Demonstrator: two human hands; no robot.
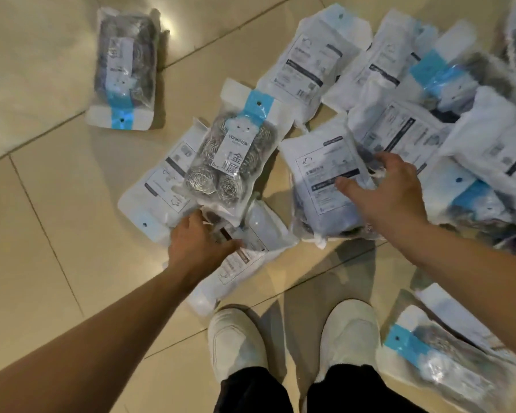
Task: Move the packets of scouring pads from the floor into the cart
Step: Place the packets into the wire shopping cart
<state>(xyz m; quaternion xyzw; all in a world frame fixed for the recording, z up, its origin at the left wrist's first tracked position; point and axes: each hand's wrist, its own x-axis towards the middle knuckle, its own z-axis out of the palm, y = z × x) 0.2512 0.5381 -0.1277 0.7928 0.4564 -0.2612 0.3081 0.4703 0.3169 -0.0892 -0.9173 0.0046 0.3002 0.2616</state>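
I see clear plastic packets of steel scouring pads (399,120) strewn over the beige tiled floor (42,204); my left hand (200,242) reaches a face-down packet (245,251) by the white shoes (236,338), fingers hidden, so I cannot tell its grip; my right hand (390,186) rests spread on a label-up packet (325,186).

Packets heap (399,120) on floor (42,204) from 12 to 3 o'clock; lone packet (125,70) at 10; shoes (292,338) at 6.
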